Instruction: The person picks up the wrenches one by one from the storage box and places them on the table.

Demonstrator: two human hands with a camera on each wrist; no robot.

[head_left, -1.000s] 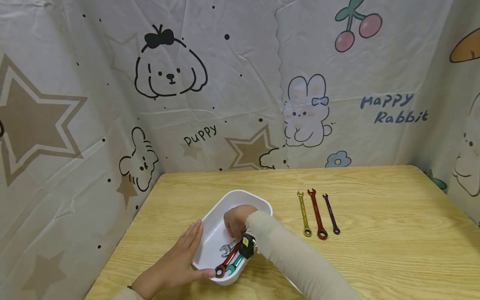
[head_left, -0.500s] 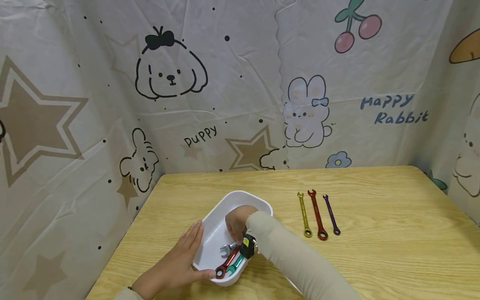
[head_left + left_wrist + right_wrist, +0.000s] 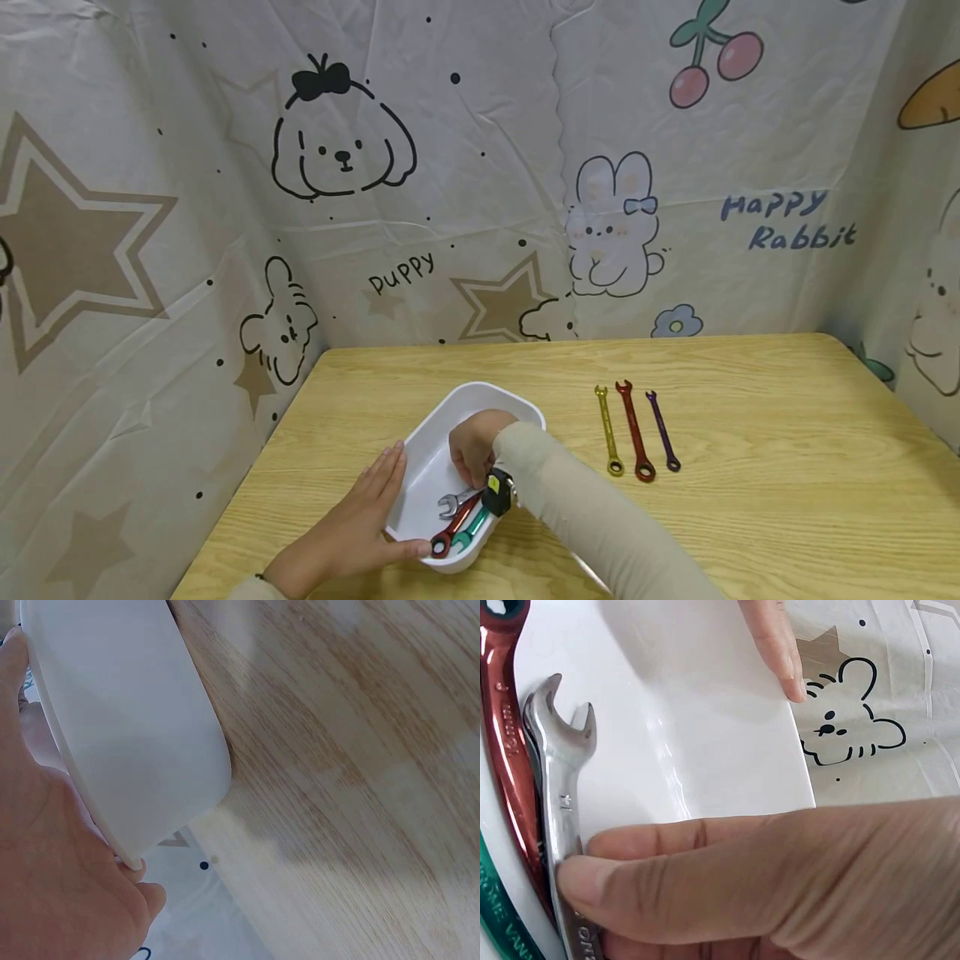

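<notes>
Inside the white tray (image 3: 427,479), lower left in the right wrist view, the right hand (image 3: 727,877) pinched the silver wrench (image 3: 562,787), fingertips seemingly behind it; the left hand (image 3: 356,518), fingers straight, touched the rim.

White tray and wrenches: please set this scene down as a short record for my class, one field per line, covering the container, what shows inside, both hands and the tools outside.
Container: white tray, on wooden table
Visible inside: silver wrench, red wrench, green wrench
Left hand: resting against the tray's rim
Right hand: inside the tray, pinching the silver wrench
Mark on silver wrench: 14
Outside, right of tray: yellow wrench, second red wrench, purple wrench, side by side, apart
</notes>
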